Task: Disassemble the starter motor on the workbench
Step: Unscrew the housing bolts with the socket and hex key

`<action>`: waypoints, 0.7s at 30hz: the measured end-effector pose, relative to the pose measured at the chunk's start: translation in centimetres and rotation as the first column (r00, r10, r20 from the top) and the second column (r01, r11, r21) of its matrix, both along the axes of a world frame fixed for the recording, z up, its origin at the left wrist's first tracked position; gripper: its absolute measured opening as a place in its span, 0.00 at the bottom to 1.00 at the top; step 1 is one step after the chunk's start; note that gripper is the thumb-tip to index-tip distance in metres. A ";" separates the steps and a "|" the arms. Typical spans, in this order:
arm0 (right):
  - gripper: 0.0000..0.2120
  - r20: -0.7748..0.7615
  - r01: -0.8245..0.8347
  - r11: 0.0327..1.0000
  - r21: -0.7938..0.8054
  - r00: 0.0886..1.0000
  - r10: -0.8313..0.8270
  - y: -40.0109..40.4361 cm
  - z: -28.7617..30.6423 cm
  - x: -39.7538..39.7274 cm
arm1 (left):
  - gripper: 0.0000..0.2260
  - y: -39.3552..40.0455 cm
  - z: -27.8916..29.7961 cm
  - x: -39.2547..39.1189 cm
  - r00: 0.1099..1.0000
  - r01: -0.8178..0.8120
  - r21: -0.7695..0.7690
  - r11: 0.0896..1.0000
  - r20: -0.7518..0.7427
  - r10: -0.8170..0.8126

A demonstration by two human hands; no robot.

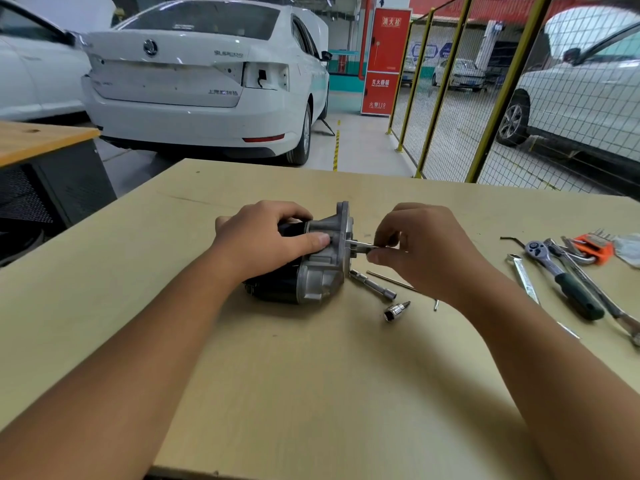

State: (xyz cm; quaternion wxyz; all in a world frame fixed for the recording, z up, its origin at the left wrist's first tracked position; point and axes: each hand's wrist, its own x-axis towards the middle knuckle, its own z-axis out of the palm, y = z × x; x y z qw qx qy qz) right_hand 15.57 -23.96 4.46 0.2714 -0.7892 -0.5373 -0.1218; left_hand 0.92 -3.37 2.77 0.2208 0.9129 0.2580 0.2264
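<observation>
Head view, looking down on a pale tan bench [311,375], smooth and flat. Starter motor [304,261] lying on its side near the middle: glossy black round body on the left, rough-cast grey aluminium nose housing with a flat flange on the right. Left hand [266,240] wrapped over the black body, thumb pressed on the grey casting, steadying it. Right hand [419,247] pinching a thin shiny metal tool shaft [362,244] that runs into the flange face, fingers curled round it; most likely working a screw or long bolt there, though the tip is hidden.

Progress, as a guess: early. Motor looks whole, housing and body joined, no removed cover seen. Thin bright rod [391,281] lying just right of the motor, possibly a drawn-out through bolt. Separating the housing and body not yet done.

Also beside the motor: steel extension bar [373,285], small chrome socket bit [396,310]. Well to the right: ratchet [561,278] with dark green grip, flat spanner [524,278], orange holder of hex keys [594,247].
</observation>
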 end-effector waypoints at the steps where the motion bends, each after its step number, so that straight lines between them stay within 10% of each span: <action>1: 0.12 -0.014 0.006 1.000 -0.007 1.000 -0.006 0.0 -0.1 0.0 | 0.32 0.0 0.0 0.0 1.000 0.001 0.004 1.000 -0.001 -0.001; 21: 0.04 -0.034 0.024 1.000 0.016 0.999 -0.023 -0.2 0.2 -0.2 | 0.27 -0.2 -0.1 0.1 0.999 -0.021 -0.001 1.000 0.039 0.021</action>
